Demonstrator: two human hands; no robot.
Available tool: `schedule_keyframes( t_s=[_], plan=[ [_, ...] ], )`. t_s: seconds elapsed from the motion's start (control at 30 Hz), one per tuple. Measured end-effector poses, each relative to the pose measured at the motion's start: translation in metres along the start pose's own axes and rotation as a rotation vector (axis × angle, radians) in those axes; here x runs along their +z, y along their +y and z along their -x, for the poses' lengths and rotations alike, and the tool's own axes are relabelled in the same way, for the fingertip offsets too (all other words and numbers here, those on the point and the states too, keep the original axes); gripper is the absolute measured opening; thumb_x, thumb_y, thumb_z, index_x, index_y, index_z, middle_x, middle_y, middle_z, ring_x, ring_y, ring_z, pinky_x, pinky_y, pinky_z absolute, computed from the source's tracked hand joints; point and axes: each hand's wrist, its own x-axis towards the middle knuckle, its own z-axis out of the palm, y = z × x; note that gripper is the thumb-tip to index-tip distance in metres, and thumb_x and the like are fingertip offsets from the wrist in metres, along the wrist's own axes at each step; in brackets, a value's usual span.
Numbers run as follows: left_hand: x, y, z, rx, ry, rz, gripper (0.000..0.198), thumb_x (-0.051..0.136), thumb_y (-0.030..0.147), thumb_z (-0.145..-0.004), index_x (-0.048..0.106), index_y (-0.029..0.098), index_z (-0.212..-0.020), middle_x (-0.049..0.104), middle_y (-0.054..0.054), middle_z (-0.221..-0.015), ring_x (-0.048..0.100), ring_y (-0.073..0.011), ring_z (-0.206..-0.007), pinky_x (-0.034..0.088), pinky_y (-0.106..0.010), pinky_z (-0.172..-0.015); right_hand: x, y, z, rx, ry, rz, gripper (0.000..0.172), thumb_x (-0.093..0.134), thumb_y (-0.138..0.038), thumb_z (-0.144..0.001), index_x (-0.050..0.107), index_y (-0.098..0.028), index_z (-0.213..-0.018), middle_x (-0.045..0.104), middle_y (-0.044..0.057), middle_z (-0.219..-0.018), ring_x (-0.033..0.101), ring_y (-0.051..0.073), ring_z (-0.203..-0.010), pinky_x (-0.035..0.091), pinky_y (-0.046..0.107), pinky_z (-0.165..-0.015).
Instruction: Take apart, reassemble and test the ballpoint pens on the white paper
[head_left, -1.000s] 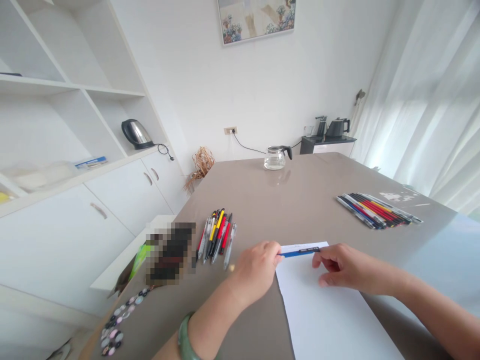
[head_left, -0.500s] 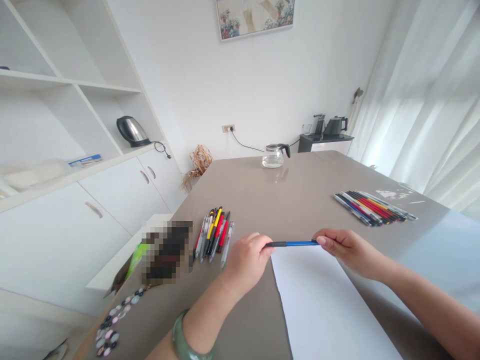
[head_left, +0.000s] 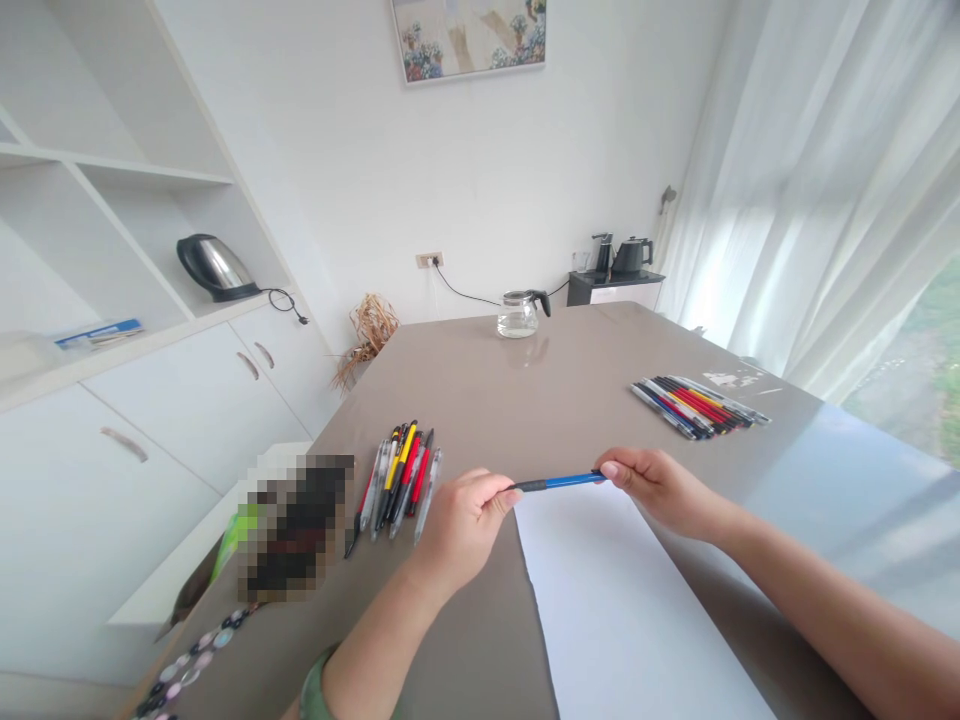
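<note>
A blue pen (head_left: 571, 481) with a dark grip is stretched between both hands, over the far edge of a white sheet of paper (head_left: 615, 600). My left hand (head_left: 466, 520) pinches its dark end, and my right hand (head_left: 660, 488) pinches the other end. Just left of my left hand lies a loose pile of pens (head_left: 397, 480) in red, yellow, black and clear. Beyond my right hand, more pens (head_left: 697, 407) lie side by side in a row.
A glass pot (head_left: 517, 315) stands at the table's (head_left: 450, 385) far end. White scraps (head_left: 731, 379) lie at the right. On the left are a pixelated dark item (head_left: 300, 530) and a beaded strap (head_left: 196, 662). A shelf unit holds a kettle (head_left: 217, 268).
The camera view has turned to the right, so the scene appears shifted left. Both hands keep hold of the blue pen, which now slants slightly, its right end higher in the picture.
</note>
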Motion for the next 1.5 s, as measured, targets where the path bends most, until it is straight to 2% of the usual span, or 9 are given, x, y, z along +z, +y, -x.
schedule_keyframes(
  t_s=[0.4, 0.63, 0.7, 0.8, 0.97, 1.27, 1.4, 1.5],
  plan=[
    [-0.006, 0.008, -0.001, -0.061, -0.043, 0.034, 0.036, 0.031, 0.033, -0.085, 0.043, 0.017, -0.054, 0.040, 0.003, -0.054, 0.040, -0.0105, -0.054, 0.028, -0.021, -0.050, 0.000, -0.010, 0.004, -0.038, 0.041, 0.093, 0.036, 0.031, -0.044, -0.083, 0.054, -0.018, -0.076, 0.053, 0.001, -0.065, 0.044, 0.012, -0.057, 0.035, 0.023, -0.052],
    [0.001, 0.000, -0.001, -0.185, -0.094, 0.191, 0.032, 0.036, 0.039, -0.082, 0.054, 0.017, -0.068, 0.048, 0.003, -0.057, 0.044, -0.0109, -0.055, 0.031, -0.021, -0.049, 0.001, -0.010, 0.004, -0.050, 0.069, 0.116, 0.037, 0.031, -0.045, -0.083, 0.053, -0.017, -0.073, 0.051, 0.001, -0.063, 0.043, 0.012, -0.056, 0.034, 0.022, -0.051],
    [0.004, -0.004, -0.002, -0.201, -0.074, 0.261, 0.027, 0.041, 0.039, -0.080, 0.058, 0.018, -0.078, 0.055, 0.001, -0.064, 0.048, -0.0121, -0.060, 0.036, -0.022, -0.054, 0.001, -0.007, 0.003, -0.048, 0.071, 0.114, 0.037, 0.031, -0.045, -0.083, 0.053, -0.017, -0.073, 0.051, 0.001, -0.063, 0.043, 0.012, -0.056, 0.034, 0.023, -0.052],
    [0.006, -0.009, -0.002, -0.210, 0.018, 0.348, 0.024, 0.049, 0.035, -0.076, 0.058, 0.019, -0.091, 0.059, -0.002, -0.076, 0.053, -0.0138, -0.070, 0.041, -0.024, -0.063, 0.000, -0.002, 0.001, -0.040, 0.080, 0.104, 0.037, 0.031, -0.045, -0.082, 0.052, -0.017, -0.073, 0.050, 0.001, -0.062, 0.042, 0.012, -0.056, 0.035, 0.024, -0.053],
    [0.005, -0.011, -0.003, -0.141, 0.116, 0.305, 0.017, 0.049, 0.031, -0.077, 0.060, 0.018, -0.080, 0.059, -0.002, -0.076, 0.054, -0.0139, -0.070, 0.042, -0.025, -0.064, -0.001, 0.003, -0.001, -0.027, 0.075, 0.091, 0.036, 0.031, -0.045, -0.082, 0.051, -0.018, -0.072, 0.047, 0.000, -0.061, 0.040, 0.011, -0.056, 0.036, 0.025, -0.054],
    [-0.001, -0.004, -0.002, -0.046, 0.130, 0.101, 0.023, 0.039, 0.028, -0.083, 0.057, 0.018, -0.073, 0.055, -0.002, -0.069, 0.049, -0.0128, -0.067, 0.038, -0.023, -0.061, 0.002, -0.005, 0.001, -0.030, 0.070, 0.098, 0.037, 0.030, -0.046, -0.082, 0.051, -0.017, -0.072, 0.046, 0.000, -0.060, 0.039, 0.012, -0.056, 0.035, 0.024, -0.053],
    [0.001, -0.007, -0.003, -0.075, 0.120, 0.133, 0.022, 0.040, 0.029, -0.082, 0.059, 0.018, -0.077, 0.057, -0.001, -0.071, 0.051, -0.0128, -0.067, 0.038, -0.023, -0.062, 0.000, -0.001, -0.001, -0.017, 0.079, 0.077, 0.037, 0.032, -0.046, -0.082, 0.052, -0.017, -0.071, 0.047, 0.000, -0.060, 0.039, 0.011, -0.056, 0.034, 0.024, -0.053],
    [0.006, -0.010, -0.003, -0.110, 0.108, 0.189, 0.018, 0.047, 0.031, -0.078, 0.059, 0.018, -0.079, 0.058, -0.002, -0.073, 0.052, -0.0134, -0.067, 0.040, -0.024, -0.061, 0.002, 0.005, -0.002, -0.004, 0.094, -0.033, 0.035, 0.039, -0.048, -0.078, 0.053, -0.016, -0.069, 0.047, -0.001, -0.059, 0.040, 0.011, -0.056, 0.034, 0.024, -0.053]
  ],
)
